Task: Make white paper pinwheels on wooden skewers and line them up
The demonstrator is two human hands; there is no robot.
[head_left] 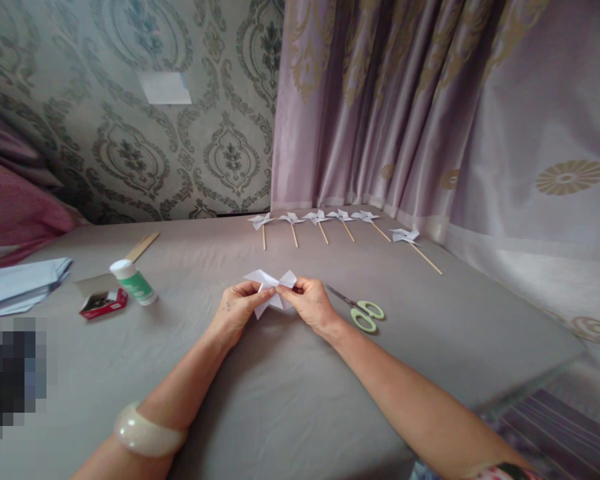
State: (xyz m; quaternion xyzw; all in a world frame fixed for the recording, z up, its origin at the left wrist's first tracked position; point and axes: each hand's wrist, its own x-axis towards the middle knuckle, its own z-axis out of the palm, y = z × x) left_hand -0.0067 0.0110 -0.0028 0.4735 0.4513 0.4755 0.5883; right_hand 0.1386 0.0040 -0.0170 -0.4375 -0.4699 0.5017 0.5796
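Note:
A white paper pinwheel, without a stick that I can see, is held between my two hands above the grey cloth. My left hand pinches its left side, thumb toward the middle. From the other side my right hand grips it, thumb and fingertips pressed near the centre. Whatever lies under the fingertips is hidden. Just right of my right hand lie scissors with pale green handles, blades pointing to the back left.
Several finished pinwheels on wooden sticks lie along the back. On the left are a white-and-green glue bottle, an open red box of small dark items, wooden sticks and stacked paper. Curtains hang at the table's back right.

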